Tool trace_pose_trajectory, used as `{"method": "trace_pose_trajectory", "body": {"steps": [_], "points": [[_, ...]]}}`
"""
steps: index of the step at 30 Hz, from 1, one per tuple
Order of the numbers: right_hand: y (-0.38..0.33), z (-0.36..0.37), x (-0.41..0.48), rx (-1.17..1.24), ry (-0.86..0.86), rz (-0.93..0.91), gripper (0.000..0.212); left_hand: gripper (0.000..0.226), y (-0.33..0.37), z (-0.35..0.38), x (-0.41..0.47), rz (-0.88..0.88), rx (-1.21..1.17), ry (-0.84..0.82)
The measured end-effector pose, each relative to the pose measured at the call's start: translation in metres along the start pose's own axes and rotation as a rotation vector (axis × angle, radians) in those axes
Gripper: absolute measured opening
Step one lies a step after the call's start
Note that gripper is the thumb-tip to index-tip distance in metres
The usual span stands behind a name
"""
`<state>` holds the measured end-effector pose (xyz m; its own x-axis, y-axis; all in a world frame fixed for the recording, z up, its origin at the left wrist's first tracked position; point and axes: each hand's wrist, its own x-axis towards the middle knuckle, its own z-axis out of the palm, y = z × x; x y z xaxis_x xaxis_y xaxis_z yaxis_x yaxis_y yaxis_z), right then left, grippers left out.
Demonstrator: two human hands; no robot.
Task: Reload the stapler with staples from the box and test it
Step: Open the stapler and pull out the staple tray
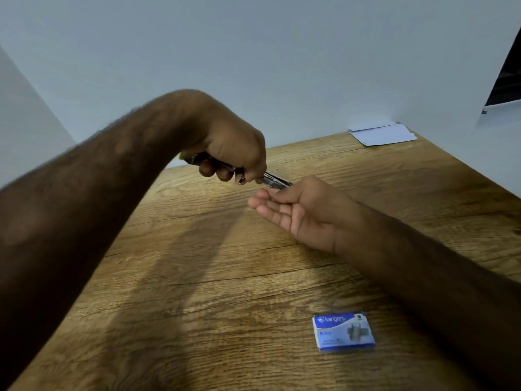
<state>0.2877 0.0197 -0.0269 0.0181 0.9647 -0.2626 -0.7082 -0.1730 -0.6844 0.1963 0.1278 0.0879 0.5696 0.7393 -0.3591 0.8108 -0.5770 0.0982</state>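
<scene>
My left hand (234,153) is raised above the wooden table (214,292) and clenched around a small metal stapler (275,182), whose silver front end sticks out to the right of the fist. My right hand (296,213) lies palm up with fingers spread just under and to the right of that tip; its thumb touches or nearly touches the metal end. A blue and white staple box (344,331) lies closed and flat on the table near the front right, beside my right forearm. Most of the stapler is hidden inside my left fist.
White sheets of paper (383,134) lie at the table's far right corner against the pale wall. A dark object (507,80) leans in from the upper right edge. My two forearms cross much of the tabletop.
</scene>
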Motion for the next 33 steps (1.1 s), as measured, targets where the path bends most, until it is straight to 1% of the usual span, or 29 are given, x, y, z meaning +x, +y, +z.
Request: {"method": "trace_pose_trajectory", "body": {"steps": [3,4,7,11,16,19,22,24,26,29,33], "points": [[-0.004,-0.001,0.000,0.005,-0.004,-0.007,0.026,0.021,-0.010,0.003,-0.007,0.108,-0.112,-0.247],[-0.006,-0.002,0.000,0.002,-0.005,-0.018,0.027,0.021,-0.014,0.004,-0.008,0.138,-0.155,-0.275],[-0.010,-0.004,-0.001,-0.037,-0.020,-0.056,0.027,0.021,-0.030,0.015,-0.007,0.210,-0.258,-0.238],[-0.013,-0.006,-0.003,-0.162,-0.043,-0.106,0.025,0.026,-0.047,0.035,-0.004,0.288,-0.420,-0.177],[-0.015,-0.011,-0.001,-0.292,-0.018,-0.197,0.017,0.029,-0.057,0.063,-0.002,0.384,-0.655,-0.114],[-0.016,-0.013,0.000,-0.345,0.001,-0.246,0.018,0.032,-0.056,0.078,0.001,0.421,-0.769,-0.067],[-0.016,-0.015,0.002,-0.373,0.015,-0.261,0.015,0.028,-0.054,0.088,0.002,0.433,-0.816,-0.002],[-0.015,-0.016,0.003,-0.364,0.017,-0.252,0.017,0.022,-0.053,0.092,0.002,0.454,-0.794,0.051],[-0.015,-0.015,0.004,-0.348,0.013,-0.246,0.020,0.021,-0.053,0.095,0.002,0.484,-0.833,0.080],[-0.017,-0.013,0.003,-0.397,0.018,-0.282,0.021,0.034,-0.050,0.106,0.001,0.521,-0.952,0.107],[-0.010,-0.013,0.004,-0.652,0.122,-0.397,0.030,0.043,-0.043,0.119,-0.002,0.541,-0.994,0.106]]}}
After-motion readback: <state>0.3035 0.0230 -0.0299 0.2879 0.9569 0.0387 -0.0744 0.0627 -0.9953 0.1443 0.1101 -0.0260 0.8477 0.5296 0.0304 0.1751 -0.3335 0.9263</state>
